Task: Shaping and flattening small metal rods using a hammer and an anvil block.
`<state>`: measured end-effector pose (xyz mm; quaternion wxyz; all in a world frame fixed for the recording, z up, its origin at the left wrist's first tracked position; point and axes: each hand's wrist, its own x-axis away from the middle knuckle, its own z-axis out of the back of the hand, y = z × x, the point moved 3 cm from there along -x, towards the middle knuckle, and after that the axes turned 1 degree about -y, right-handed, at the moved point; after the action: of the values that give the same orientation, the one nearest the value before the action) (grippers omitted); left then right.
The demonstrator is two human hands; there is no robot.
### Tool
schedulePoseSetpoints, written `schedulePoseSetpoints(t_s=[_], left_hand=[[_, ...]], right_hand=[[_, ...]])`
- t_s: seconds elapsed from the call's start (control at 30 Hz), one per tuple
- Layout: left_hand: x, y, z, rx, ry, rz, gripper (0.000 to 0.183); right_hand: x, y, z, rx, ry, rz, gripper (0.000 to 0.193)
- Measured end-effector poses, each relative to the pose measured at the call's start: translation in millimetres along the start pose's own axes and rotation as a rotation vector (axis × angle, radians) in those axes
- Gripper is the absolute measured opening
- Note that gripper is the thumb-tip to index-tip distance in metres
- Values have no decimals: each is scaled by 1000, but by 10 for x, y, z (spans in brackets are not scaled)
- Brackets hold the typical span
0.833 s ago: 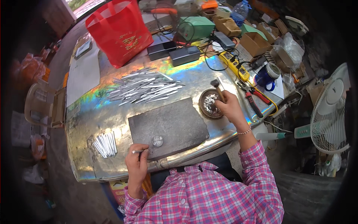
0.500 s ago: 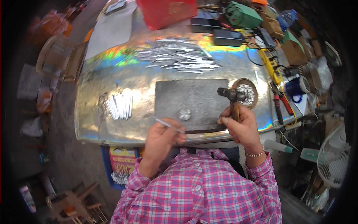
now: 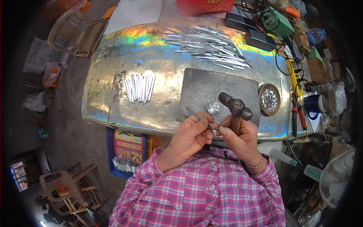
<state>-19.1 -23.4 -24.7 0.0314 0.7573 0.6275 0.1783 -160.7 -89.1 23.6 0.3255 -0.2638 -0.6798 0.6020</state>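
Observation:
My left hand [image 3: 191, 135] pinches a slim silver metal rod [image 3: 195, 114] that slants up and left from its fingers. My right hand [image 3: 242, 139] grips a ball-peen hammer [image 3: 236, 107] by its wooden handle, head up. The right thumb and forefinger meet the rod's near end beside the left fingertips; whether they pinch a small piece there is hidden. Just beyond the hands, a round shiny metal block [image 3: 213, 107] sits on a dark grey slab [image 3: 202, 81]. Right of the slab stands a round brown bowl [image 3: 279, 101] with small silver pieces [image 3: 269, 98] in it.
A neat row of silver rods [image 3: 140, 88] lies at left on the metal-topped table [image 3: 102, 94]; a large loose pile [image 3: 211, 43] lies at the back. Red-handled pliers [image 3: 294, 119], a yellow power strip [image 3: 294, 77] and a mug [image 3: 314, 103] are at right. Below the table's edge is a blue bin [image 3: 110, 151].
My hands have come together, the left moving right with the rod until its near end reaches my right fingertips. The hammer stays in my right hand. The whole view has shifted and tilted.

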Motion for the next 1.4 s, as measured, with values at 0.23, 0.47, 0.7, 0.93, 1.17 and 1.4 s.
schedulePoseSetpoints(t_s=[0.23,0.47,0.7,0.93,1.17,1.4], left_hand=[[-21,-2,17,37,19,20,21],[-42,-54,27,24,51,-13,20],[-49,89,-13,-34,31,-82,17],[-194,284,18,-330,46,-165,16],[-295,359,-99,-1081,86,-327,9],[-338,329,-73,-1329,51,-392,9]], right_hand=[[-42,54,-22,266,96,201,15],[-23,-50,-105,685,85,578,26],[-8,73,218,68,141,156,22],[16,201,459,99,183,-79,27],[-42,368,464,295,249,-42,21],[-45,338,456,330,220,-4,20]])
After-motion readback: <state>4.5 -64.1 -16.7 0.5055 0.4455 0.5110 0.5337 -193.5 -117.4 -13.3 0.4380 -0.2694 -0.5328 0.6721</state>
